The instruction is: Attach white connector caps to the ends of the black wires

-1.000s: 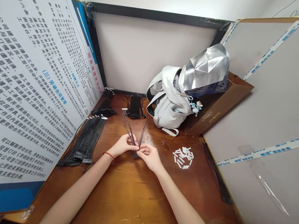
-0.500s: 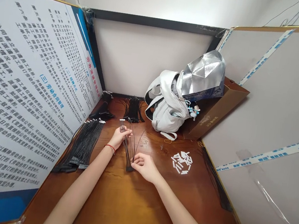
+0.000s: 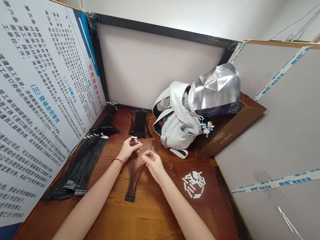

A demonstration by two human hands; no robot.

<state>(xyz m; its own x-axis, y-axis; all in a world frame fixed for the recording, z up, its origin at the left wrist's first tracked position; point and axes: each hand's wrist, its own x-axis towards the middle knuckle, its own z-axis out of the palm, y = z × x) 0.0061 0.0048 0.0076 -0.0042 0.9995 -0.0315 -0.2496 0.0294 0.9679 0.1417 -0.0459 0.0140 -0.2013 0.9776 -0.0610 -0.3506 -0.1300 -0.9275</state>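
A black wire harness [image 3: 132, 180] stretches between my hands and the table, its wide black connector lying toward me and a small white connector at its far end. My left hand [image 3: 128, 149], with a red cord on the wrist, is closed on the harness just below that white connector. My right hand [image 3: 153, 165] pinches a few loose wires of the same harness, pulled apart to the right. To the right lies a heap of small white connectors [image 3: 194, 184]. Many similar black harnesses [image 3: 84, 165] with white ends are stacked on the left.
More black wire bundles [image 3: 139, 123] lie at the back, with another dark bundle [image 3: 106, 122] in the left corner. A white backpack [image 3: 178, 118], a silver bag [image 3: 219, 86] and a brown box [image 3: 231, 126] stand at back right. Panels enclose the wooden table [image 3: 149, 230].
My right hand has moved up along the wires, away from the black connector. The harness now hangs straighter toward me, and the view has shifted slightly.
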